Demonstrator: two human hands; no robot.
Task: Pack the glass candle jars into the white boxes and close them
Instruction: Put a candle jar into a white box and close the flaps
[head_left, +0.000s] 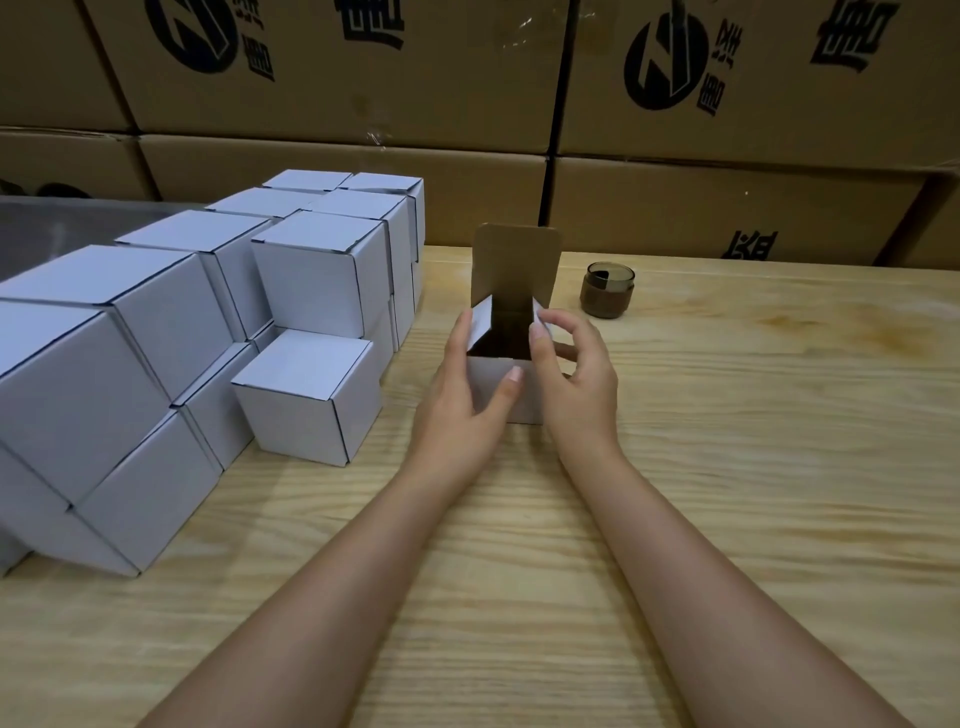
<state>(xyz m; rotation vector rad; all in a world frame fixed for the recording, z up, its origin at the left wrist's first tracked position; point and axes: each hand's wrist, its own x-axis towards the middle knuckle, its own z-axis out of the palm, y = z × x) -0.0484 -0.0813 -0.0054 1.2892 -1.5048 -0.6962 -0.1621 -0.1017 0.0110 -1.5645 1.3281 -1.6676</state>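
- The wooden table fills the scene, with closed white boxes stacked at the left.
- The open box stands at centre with its lid up. My left hand clasps its left side and my right hand pinches the right flap.
- The candle jar stands unpacked, just beyond the open box to the right. I judge my right hand must let go of the flap and fetch it.

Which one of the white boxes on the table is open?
The white box between the left hand and right hand: its lid stands upright, while the stacked boxes are all closed.
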